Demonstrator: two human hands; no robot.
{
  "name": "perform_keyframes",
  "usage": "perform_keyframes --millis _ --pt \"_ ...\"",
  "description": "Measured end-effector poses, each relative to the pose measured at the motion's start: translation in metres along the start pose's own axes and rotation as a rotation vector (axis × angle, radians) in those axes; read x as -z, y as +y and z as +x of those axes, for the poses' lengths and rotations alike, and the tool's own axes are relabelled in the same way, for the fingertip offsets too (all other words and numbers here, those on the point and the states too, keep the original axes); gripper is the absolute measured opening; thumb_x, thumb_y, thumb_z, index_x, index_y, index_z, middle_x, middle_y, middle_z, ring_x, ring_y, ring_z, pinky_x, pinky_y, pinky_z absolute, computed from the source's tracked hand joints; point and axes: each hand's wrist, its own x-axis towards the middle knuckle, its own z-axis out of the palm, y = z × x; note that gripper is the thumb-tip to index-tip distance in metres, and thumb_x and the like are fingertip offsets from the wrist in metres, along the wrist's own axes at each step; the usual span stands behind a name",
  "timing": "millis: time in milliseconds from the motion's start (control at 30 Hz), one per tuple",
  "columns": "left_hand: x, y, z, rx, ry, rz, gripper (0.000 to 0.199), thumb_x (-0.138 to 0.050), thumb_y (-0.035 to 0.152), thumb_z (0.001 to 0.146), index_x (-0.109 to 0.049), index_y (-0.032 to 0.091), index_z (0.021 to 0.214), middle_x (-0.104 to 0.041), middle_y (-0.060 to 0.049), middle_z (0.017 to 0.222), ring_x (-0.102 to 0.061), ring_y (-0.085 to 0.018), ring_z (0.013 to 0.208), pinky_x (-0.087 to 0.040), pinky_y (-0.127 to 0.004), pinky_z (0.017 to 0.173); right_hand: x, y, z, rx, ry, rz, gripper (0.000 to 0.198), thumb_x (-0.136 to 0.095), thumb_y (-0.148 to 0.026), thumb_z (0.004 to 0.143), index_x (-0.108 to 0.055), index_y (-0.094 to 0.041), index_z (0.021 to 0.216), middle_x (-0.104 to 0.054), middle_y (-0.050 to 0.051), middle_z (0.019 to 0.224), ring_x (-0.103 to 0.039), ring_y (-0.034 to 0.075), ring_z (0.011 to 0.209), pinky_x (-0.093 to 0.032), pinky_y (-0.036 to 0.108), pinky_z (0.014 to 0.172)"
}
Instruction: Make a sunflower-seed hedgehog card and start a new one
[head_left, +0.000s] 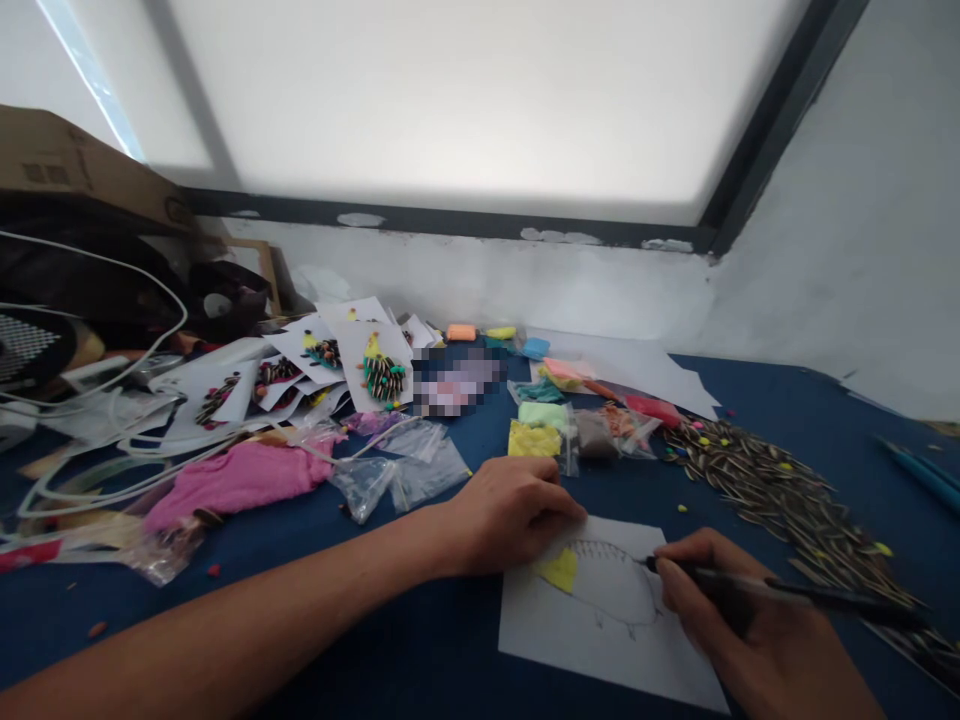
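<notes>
A white sheet of paper (540, 625) lies on the blue tabletop, bearing an outline drawing of a rounded animal with short spiky strokes along its top. A yellow clay patch (559, 571) covers the drawing's left end. My left hand (517, 510) rests curled on the sheet's upper left corner, holding it down; its fingertips are partly hidden. In my right hand (739, 610) is a black pen (795, 590), gripped between thumb and fingers, its tip at the upper right of the outline.
Sunflower seeds (772, 490) are heaped at the right, beside blue pens (919, 470). Bagged coloured clay (536, 438) lies beyond the paper. Finished seed-and-clay pictures (375, 365), a pink clay bag (244, 482) and white cables (112, 440) crowd the left.
</notes>
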Motion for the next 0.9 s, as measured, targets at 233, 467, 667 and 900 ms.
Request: perform_keyframes --millis 233,467,667,900 --pt "0.001 0.002 0.000 0.010 -0.006 -0.003 0.021 -0.057 0.018 0.091 -0.075 0.021 0.102 -0.064 -0.004 0.083 -0.060 -0.014 0.073 -0.040 -0.024 0.061 0.002 -0.003 0.000 -0.031 -0.020 0.021 0.033 -0.047 -0.056 0.087 -0.062 -0.027 0.079 -0.065 -0.003 0.060 -0.062 0.016 0.050 -0.045 0.024 0.043" --pt "0.001 0.002 -0.001 0.007 0.001 0.001 0.021 -0.057 0.019 0.092 -0.075 0.021 0.103 -0.064 -0.004 0.084 -0.060 -0.014 0.074 -0.041 -0.024 0.062 -0.002 -0.009 -0.001 -0.093 0.000 0.049 0.032 -0.048 -0.057 0.084 -0.060 -0.028 0.075 -0.058 -0.005 0.054 -0.056 0.016 0.045 -0.040 0.026 0.042" --pt "-0.002 -0.001 -0.002 0.009 0.020 -0.020 0.021 -0.058 0.019 0.092 -0.075 0.021 0.103 -0.064 -0.004 0.084 -0.060 -0.013 0.074 -0.040 -0.024 0.062 -0.003 -0.013 -0.003 -0.081 0.041 0.064 0.030 -0.048 -0.054 0.086 -0.060 -0.028 0.076 -0.058 -0.006 0.054 -0.057 0.015 0.047 -0.041 0.025 0.043" --pt "0.000 -0.001 -0.001 0.010 -0.017 -0.003 0.022 -0.056 0.021 0.093 -0.074 0.023 0.106 -0.064 -0.004 0.087 -0.060 -0.014 0.075 -0.041 -0.024 0.063 -0.001 0.003 0.002 0.020 -0.041 -0.015 0.030 -0.047 -0.051 0.088 -0.063 -0.027 0.079 -0.067 -0.004 0.065 -0.064 0.015 0.050 -0.047 0.023 0.043"
